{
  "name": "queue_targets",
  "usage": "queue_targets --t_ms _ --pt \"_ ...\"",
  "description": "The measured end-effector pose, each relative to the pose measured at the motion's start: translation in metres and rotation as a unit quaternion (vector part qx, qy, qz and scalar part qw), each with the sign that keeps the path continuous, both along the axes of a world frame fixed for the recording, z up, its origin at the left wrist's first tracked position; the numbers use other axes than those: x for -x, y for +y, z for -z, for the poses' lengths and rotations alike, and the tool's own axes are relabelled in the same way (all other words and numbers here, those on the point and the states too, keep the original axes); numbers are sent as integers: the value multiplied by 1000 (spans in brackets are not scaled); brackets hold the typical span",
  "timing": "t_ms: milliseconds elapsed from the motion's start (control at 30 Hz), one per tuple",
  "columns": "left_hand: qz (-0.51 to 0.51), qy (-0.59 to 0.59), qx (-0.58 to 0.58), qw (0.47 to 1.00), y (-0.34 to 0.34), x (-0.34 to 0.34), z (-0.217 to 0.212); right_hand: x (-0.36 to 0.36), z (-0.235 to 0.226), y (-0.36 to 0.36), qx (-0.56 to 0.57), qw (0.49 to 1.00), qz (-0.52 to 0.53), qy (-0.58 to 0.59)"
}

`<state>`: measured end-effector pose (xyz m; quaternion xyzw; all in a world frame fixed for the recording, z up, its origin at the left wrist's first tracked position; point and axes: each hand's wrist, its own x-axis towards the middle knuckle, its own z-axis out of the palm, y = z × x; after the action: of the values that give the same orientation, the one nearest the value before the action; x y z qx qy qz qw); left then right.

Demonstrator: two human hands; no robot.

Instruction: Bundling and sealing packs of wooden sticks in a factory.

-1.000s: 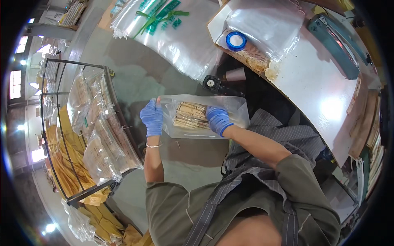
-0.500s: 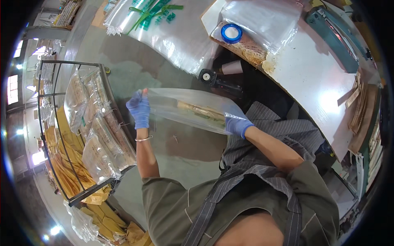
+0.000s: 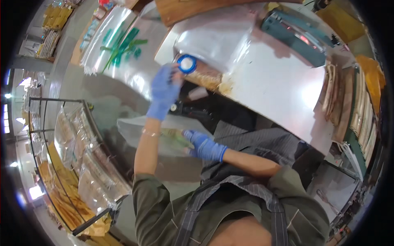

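Observation:
My right hand (image 3: 205, 146), in a blue fingerless-looking glove, is closed on a clear plastic bag (image 3: 137, 130) in front of my apron. A yellowish-green item shows through the bag beside the fingers; its kind is unclear. My left hand (image 3: 165, 90), gloved the same way, is raised to the table's left corner. Its fingertips are at the edge of a round blue-rimmed dish with a white centre (image 3: 187, 64). They are blurred, so how far they are bent cannot be made out.
Flat clear bags (image 3: 213, 30) lie on the white table (image 3: 271, 86), with a grey-green bag sealer (image 3: 293, 37) at its far side. More bags with a green tie (image 3: 119, 53) lie left of it. A black-framed rack (image 3: 57, 99) of bagged goods stands at the left.
My left hand has let go of the bag's end and moved up and right to the blue-rimmed dish. My right hand has shifted left, still holding the bag. The whole view has turned.

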<state>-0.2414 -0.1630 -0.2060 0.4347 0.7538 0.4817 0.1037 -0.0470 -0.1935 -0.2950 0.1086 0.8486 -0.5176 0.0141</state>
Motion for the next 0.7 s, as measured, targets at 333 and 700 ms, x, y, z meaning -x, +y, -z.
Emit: queue_targets --t_ms 333,700 --pt "220 95 138 961 173 -48 24 -63 -41 134 189 848 437 232" --pt "-47 168 -53 983 156 -94 -22 -73 -46 238 -34 792 497 353"
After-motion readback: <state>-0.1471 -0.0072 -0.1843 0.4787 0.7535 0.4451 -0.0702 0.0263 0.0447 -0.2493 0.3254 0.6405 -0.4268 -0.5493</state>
